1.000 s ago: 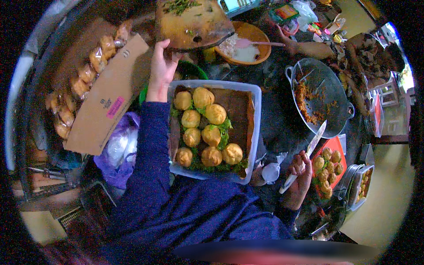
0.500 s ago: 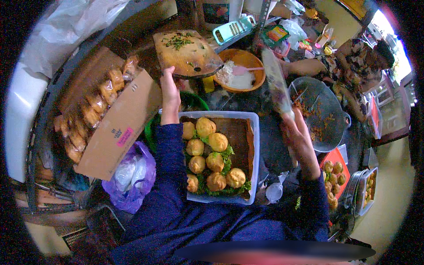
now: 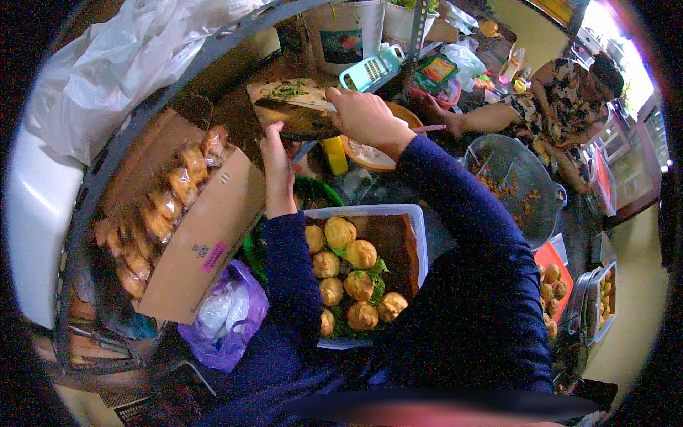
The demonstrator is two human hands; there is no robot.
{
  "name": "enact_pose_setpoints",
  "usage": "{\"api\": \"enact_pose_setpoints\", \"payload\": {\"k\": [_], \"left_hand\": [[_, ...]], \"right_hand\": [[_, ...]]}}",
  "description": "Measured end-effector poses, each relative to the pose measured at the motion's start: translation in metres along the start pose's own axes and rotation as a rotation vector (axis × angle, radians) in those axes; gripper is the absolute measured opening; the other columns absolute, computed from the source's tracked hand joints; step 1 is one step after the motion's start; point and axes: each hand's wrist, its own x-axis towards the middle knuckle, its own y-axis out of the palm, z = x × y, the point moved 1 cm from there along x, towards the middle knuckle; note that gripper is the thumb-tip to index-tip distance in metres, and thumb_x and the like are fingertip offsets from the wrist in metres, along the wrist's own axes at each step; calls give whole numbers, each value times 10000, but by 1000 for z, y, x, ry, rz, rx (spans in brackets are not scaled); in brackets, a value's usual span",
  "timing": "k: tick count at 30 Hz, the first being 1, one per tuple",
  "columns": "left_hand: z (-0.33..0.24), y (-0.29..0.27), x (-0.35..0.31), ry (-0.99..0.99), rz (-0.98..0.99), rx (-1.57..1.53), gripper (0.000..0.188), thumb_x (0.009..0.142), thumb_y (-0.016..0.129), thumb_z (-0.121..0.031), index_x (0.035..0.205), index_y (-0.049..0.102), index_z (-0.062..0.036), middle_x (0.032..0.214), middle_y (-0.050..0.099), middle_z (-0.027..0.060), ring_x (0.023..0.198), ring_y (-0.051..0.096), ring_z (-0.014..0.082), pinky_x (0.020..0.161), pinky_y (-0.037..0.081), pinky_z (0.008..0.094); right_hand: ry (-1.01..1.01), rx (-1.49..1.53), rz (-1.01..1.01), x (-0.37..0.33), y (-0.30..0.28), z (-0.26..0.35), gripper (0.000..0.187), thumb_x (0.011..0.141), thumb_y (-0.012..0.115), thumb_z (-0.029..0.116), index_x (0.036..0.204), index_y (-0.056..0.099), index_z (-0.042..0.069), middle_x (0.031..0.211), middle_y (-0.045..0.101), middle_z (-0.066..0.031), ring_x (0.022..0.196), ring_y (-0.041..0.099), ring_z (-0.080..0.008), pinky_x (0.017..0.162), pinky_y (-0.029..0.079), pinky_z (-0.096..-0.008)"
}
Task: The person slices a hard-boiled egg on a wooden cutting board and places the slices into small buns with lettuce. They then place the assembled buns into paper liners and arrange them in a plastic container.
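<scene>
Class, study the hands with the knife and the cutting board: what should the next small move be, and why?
Probably the right hand should sweep the knife gently along the cutting board to gather the chopped greens: the blade is already at the loose bits, and the left hand holds the board's near edge.

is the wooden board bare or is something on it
Not bare: chopped greens lie on the wooden board, by the knife in the right hand.
</scene>
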Motion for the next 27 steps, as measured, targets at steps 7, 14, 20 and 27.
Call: {"api": "enact_pose_setpoints", "payload": {"k": [7, 14, 20, 27], "left_hand": [[-3, -1, 1, 90, -71, 291, 368, 824, 567, -338, 915, 600, 17, 804, 610, 71, 671, 562, 171, 581, 446, 302], [2, -10, -3, 19, -21, 213, 406, 827, 555, -339, 976, 593, 36, 942, 601, 98, 811, 557, 192, 649, 457, 321], [-2, -9, -16, -82, -96, 191, 438, 836, 550, -375, 1021, 565, 22, 927, 572, 88, 804, 554, 204, 620, 469, 330], [-15, -7, -27, -1, -64, 340, 453, 845, 543, -349, 1018, 558, 70, 955, 578, 122, 812, 554, 184, 635, 466, 319]], "right_hand": [[100, -75, 32, 38, 44, -41, 242, 833, 524, 183, 930, 592, -27, 803, 667, -217, 758, 667, -383, 663, 550, -466], [136, 136, 23, 45, 42, -24, 324, 808, 589, 253, 999, 598, -8, 870, 657, -235, 856, 637, -405, 758, 513, -484], [30, 25, 124, 60, 57, 7, 308, 806, 584, 202, 1045, 594, 9, 912, 647, -216, 912, 626, -384, 776, 512, -459], [120, -55, 116, 55, 47, -18, 276, 795, 585, 166, 1021, 608, 8, 1000, 630, -223, 915, 628, -380, 772, 517, -461]]}}
